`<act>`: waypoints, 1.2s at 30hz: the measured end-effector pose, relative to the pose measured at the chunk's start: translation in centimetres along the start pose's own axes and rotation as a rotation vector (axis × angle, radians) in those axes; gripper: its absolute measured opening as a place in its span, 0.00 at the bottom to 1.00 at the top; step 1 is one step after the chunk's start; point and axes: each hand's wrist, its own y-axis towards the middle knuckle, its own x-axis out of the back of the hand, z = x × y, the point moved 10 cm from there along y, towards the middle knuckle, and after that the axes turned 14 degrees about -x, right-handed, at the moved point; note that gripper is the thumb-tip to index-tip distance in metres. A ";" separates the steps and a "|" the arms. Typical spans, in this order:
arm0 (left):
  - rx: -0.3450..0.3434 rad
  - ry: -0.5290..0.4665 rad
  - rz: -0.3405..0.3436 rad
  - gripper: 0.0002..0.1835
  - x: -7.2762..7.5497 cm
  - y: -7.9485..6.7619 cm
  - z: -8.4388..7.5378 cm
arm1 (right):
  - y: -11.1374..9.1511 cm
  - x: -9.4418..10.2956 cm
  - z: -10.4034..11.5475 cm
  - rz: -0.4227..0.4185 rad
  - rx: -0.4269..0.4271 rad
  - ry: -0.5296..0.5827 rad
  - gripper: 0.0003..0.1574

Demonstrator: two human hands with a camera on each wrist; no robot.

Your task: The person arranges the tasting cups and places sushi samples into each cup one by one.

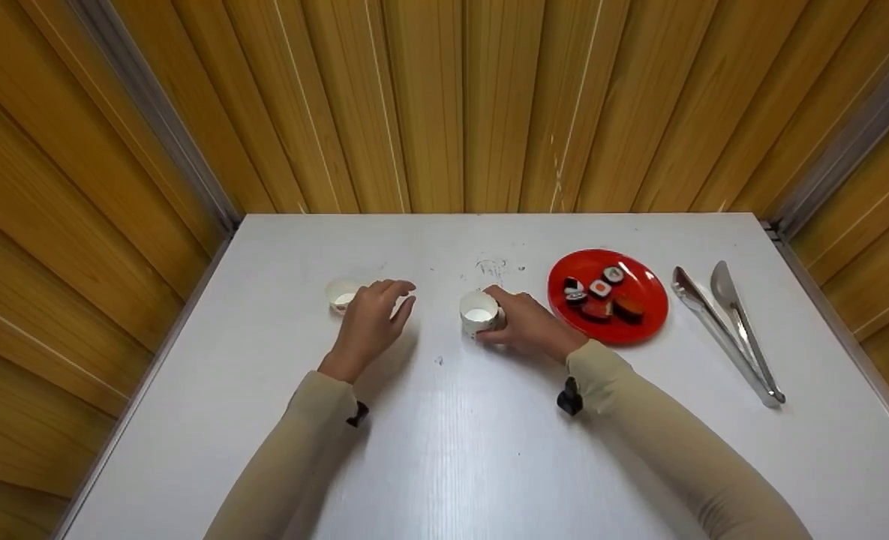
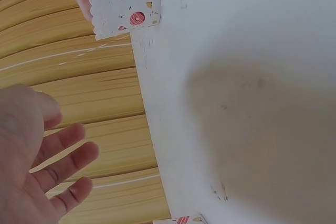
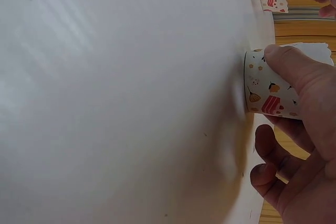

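My right hand grips a small white paper cup, thumb on one side and a finger on the other. Cake and dessert prints cover its wall, and its rim is scalloped. The cup stands upright on the white table, its mouth facing up. To the left, a second paper cup of the same kind is partly covered by my left hand. That hand is held over the table just right of this cup, fingers relaxed and spread, with nothing in them.
Right of the held cup lies a red plate carrying several sushi pieces. Beyond it are metal tongs, their joined end toward me. A wood-look panel wall rises behind the table's far edge.
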 end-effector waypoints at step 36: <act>-0.019 -0.179 0.196 0.14 -4.6 2.7 -4.8 | -1.6 0.8 -1.2 0.000 -0.025 0.003 0.37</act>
